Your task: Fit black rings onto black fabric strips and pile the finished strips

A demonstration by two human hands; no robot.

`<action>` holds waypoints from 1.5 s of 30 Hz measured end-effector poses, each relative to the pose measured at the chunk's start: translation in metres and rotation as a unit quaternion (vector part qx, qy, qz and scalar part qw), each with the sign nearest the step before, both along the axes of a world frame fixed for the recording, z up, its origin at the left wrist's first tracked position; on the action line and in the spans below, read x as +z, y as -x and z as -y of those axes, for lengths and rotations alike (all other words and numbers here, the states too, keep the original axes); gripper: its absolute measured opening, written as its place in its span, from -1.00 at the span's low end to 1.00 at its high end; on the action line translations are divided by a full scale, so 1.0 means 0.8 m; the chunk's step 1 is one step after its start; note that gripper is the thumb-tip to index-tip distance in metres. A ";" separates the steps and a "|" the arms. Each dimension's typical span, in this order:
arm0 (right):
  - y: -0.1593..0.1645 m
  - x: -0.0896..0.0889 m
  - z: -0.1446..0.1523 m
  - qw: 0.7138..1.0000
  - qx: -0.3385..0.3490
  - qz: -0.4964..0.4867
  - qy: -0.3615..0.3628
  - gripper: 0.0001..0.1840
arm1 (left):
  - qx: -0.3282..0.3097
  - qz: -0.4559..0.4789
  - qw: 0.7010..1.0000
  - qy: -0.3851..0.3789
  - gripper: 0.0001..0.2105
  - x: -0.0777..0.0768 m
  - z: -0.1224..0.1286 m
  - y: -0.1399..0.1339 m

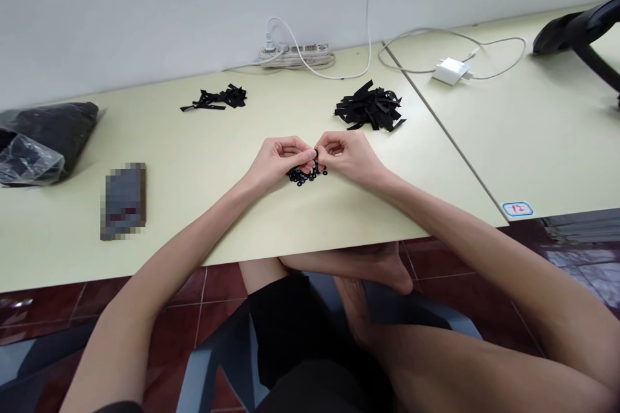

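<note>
Left hand [285, 158] and right hand [347, 153] both pinched narrow, fingertips meeting at a small black piece [316, 154] held between them; its exact shape is too small to tell. Pile of small black rings [299, 178] on table [271, 226] just below the fingers, partly hidden by left hand. Clear plastic bag [36, 158] at far left, dark contents, details unclear. Bigger heap of black strips [372, 108] beyond right hand; smaller strip heap [217, 99] farther left. Pixelated object [123, 202] near bag. Power strip [296, 55] by wall; white charger [450, 71] right. Nothing blocks the hands.
</note>
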State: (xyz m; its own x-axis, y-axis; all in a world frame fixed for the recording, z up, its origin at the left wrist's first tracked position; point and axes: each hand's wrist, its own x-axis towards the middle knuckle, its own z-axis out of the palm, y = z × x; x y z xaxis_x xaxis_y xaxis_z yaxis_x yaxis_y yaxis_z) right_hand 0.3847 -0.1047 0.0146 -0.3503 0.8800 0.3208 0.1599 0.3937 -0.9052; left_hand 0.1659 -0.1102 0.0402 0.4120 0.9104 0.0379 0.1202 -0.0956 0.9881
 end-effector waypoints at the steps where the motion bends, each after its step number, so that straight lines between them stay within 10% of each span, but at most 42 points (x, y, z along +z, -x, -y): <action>1: 0.000 0.000 0.000 1.000 0.003 -0.007 0.006 -0.88 | -0.003 0.001 1.000 0.000 -0.60 0.000 0.000 0.000; 26: -0.003 -0.005 -0.002 0.987 -0.021 0.093 -0.128 -0.85 | 0.030 -0.028 0.999 -0.024 -0.57 0.007 -0.024 0.025; 33: -0.009 0.000 -0.003 0.943 -0.069 0.127 -0.301 -0.81 | -0.023 -0.002 1.000 0.009 -0.65 0.007 -0.023 0.025; 45: -0.010 -0.004 -0.005 0.925 -0.047 0.167 -0.339 -0.84 | -0.043 0.002 0.997 0.056 -0.57 0.014 -0.021 0.023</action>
State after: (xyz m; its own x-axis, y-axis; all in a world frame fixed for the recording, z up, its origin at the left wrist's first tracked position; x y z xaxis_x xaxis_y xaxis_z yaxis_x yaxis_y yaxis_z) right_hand 0.3929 -0.1004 0.0117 -0.4614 0.5478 0.6979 0.4486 0.8227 -0.3492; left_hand 0.1474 -0.0931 0.0515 0.4892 0.8701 -0.0603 0.1124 0.0057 0.9936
